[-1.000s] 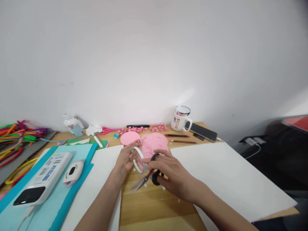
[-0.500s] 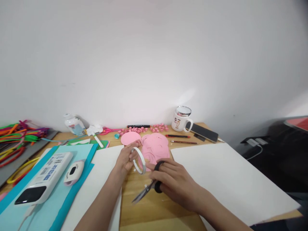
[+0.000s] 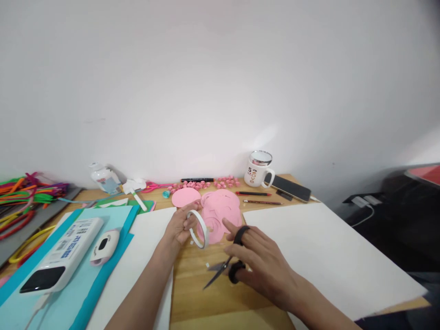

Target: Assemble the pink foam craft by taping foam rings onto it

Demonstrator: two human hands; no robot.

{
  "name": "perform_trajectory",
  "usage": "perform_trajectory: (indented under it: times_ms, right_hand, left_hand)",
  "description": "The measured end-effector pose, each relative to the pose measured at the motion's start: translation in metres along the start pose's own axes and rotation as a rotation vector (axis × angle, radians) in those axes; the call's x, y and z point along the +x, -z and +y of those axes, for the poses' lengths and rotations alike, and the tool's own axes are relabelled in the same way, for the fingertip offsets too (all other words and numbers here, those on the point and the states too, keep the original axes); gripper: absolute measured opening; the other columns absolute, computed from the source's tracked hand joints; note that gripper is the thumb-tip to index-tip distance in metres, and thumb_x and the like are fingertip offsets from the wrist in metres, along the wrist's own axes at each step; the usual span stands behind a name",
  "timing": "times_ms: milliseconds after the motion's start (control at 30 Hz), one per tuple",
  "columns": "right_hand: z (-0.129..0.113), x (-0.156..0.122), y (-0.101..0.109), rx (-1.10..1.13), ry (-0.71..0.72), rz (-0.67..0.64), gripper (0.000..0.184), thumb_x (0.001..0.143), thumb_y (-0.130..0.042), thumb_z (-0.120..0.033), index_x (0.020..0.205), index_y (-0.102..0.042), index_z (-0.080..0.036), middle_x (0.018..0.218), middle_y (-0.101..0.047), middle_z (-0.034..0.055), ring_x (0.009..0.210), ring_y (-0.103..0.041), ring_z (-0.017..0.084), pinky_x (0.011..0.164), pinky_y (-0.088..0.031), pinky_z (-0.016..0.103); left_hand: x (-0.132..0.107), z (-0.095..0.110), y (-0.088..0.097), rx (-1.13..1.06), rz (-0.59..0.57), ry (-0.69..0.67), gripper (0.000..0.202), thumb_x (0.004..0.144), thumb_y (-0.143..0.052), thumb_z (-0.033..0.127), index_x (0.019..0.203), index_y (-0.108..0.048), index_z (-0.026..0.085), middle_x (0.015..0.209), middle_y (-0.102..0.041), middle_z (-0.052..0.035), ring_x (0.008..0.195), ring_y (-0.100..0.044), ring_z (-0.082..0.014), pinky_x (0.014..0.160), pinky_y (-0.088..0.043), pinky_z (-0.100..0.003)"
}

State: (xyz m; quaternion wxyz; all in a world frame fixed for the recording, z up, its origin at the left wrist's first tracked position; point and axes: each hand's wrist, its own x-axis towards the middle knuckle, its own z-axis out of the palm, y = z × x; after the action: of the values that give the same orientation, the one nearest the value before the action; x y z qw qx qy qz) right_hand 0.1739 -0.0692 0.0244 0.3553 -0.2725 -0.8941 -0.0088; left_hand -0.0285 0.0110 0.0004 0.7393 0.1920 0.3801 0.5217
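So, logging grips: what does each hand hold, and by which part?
The left hand holds the white tape roll by its rim; the right hand holds the black scissors, fingers through the handle loops.

The left hand (image 3: 180,225), forearm stretched forward, pinched a white ring of tape (image 3: 205,231) between thumb and fingers. The right hand (image 3: 261,263) lay palm down beside it, thumb and finger spread apart through black-handled scissors (image 3: 220,271).

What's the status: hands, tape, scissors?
Left hand grips white tape roll upright over the wooden table. Right hand holds black scissors, blades parted, clear of the roll. Pink paper cutouts lie just behind.
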Motion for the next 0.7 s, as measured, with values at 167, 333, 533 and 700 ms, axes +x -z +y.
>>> perform_trajectory:
  times_ms: [167, 333, 533, 700]
  right_hand:
    - [0.017, 0.007, 0.005, 0.138, -0.186, -0.064, 0.034, 0.072, -0.059, -0.013, 0.104, -0.051, -0.021, 0.089, -0.059, 0.007, 0.081, -0.054, 0.019, 0.07, -0.045, 0.032]
    - [0.03, 0.016, 0.01, 0.179, -0.268, -0.191, 0.034, 0.067, -0.069, -0.022, 0.099, -0.057, -0.02, 0.085, -0.056, 0.0047, 0.075, -0.053, 0.016, 0.066, -0.043, 0.027]
    - [0.033, 0.021, 0.001, 0.172, -0.194, -0.314, 0.038, 0.068, -0.069, -0.024, 0.104, -0.058, -0.022, 0.082, -0.057, 0.0028, 0.071, -0.053, 0.015, 0.063, -0.039, 0.024]
    - [0.033, 0.024, 0.001, 0.171, -0.152, -0.332, 0.031, 0.071, -0.067, -0.026, 0.101, -0.061, -0.023, 0.071, -0.058, 0.0005, 0.063, -0.051, 0.013, 0.06, -0.037, 0.023]
  left_hand:
    - [0.0, 0.001, -0.001, 0.037, -0.009, 0.026, 0.005, 0.071, -0.054, 0.004, 0.069, -0.055, 0.008, 0.04, -0.045, 0.0081, 0.023, -0.021, 0.0034, 0.023, -0.014, -0.007]
    - [-0.001, 0.0, -0.002, 0.058, -0.023, 0.048, 0.004, 0.069, -0.057, 0.004, 0.071, -0.056, 0.008, 0.045, -0.051, 0.0061, 0.023, -0.022, 0.0038, 0.023, -0.014, -0.008]
    - [-0.002, 0.0, -0.003, 0.08, -0.015, 0.066, 0.004, 0.067, -0.059, 0.005, 0.069, -0.057, 0.008, 0.044, -0.052, 0.0054, 0.022, -0.021, 0.0037, 0.023, -0.014, -0.009]
    - [-0.001, -0.002, -0.001, 0.115, -0.032, 0.061, 0.004, 0.067, -0.061, 0.007, 0.067, -0.057, 0.009, 0.033, -0.039, 0.0104, 0.022, -0.02, 0.0018, 0.024, -0.014, -0.01]
